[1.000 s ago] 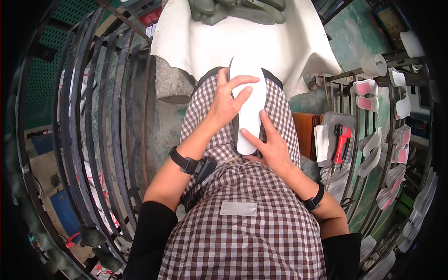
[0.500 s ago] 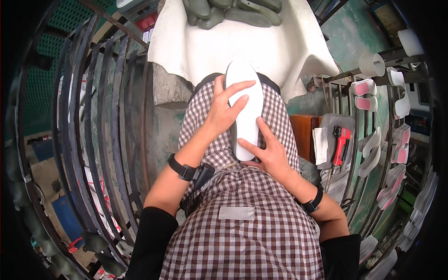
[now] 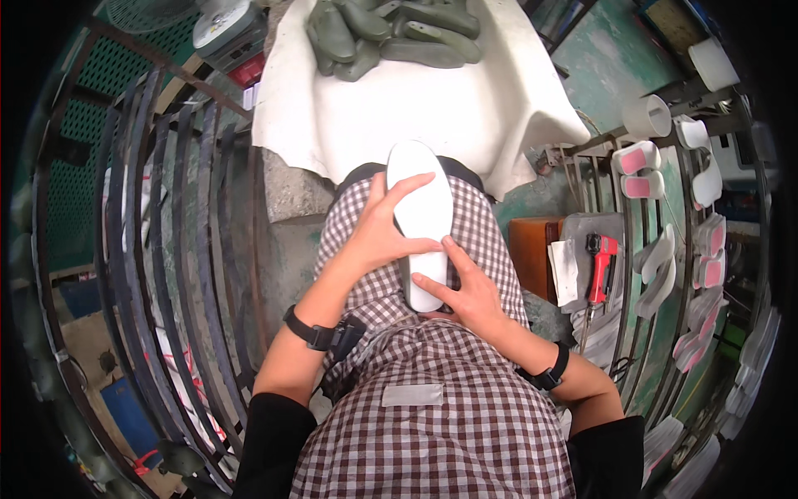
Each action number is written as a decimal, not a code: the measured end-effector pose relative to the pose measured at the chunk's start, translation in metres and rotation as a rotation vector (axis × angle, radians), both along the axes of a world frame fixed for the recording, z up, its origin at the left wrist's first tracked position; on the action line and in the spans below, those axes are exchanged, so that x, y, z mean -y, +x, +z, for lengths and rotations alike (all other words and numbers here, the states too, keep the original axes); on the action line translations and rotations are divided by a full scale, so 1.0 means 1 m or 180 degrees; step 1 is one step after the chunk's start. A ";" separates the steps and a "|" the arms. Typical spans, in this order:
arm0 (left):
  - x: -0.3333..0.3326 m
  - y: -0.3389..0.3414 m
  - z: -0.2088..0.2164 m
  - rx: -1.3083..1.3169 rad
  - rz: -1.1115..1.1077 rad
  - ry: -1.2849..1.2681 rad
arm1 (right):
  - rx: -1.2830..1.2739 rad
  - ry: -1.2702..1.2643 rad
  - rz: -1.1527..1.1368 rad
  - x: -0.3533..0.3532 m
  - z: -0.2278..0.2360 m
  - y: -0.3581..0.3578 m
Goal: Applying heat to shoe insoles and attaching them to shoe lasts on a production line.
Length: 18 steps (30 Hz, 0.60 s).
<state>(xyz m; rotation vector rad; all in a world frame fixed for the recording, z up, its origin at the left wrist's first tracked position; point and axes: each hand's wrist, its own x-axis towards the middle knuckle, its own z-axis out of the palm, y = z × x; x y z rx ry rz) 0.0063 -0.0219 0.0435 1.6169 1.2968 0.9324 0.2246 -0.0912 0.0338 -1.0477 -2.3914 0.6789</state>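
Upright over my lap is a white insole (image 3: 421, 200), lying face up on a shoe last of which only a thin greyish edge shows along the left side. My left hand (image 3: 374, 237) wraps its left side, with the forefinger reaching across the front part and the thumb lying across the middle. Around the heel end closes my right hand (image 3: 470, 295), its thumb on top near the heel and its forefinger along the right edge. The undersides of both hands' grip are hidden.
Beyond my knees, several dark green shoe lasts (image 3: 424, 54) lie on a white sheet (image 3: 399, 108). A red-and-black hand tool (image 3: 600, 270) rests at the right, near a brown box (image 3: 532, 249). Metal racks (image 3: 166, 274) stand left; the right rack holds white and pink insoles (image 3: 640, 185).
My left thumb has moved down to the insole's middle, close to my right forefinger. The whole view has shifted slightly, showing more of the far side. Both hands keep their hold.
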 end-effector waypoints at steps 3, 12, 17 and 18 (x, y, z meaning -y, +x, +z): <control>0.001 -0.005 0.003 -0.0003 0.0136 -0.0107 | -0.0285 -0.0556 0.0362 -0.011 0.019 0.007; -0.008 -0.006 0.003 -0.0301 -0.0059 0.0141 | 0.1352 -0.0055 -0.3719 -0.017 -0.109 0.313; -0.005 -0.001 0.003 -0.0195 -0.0065 -0.0191 | 0.1678 -0.0746 -0.4326 -0.036 -0.123 0.325; -0.003 -0.002 0.005 -0.0224 0.0009 -0.0196 | 0.1562 -0.0672 -0.4235 -0.045 -0.111 0.322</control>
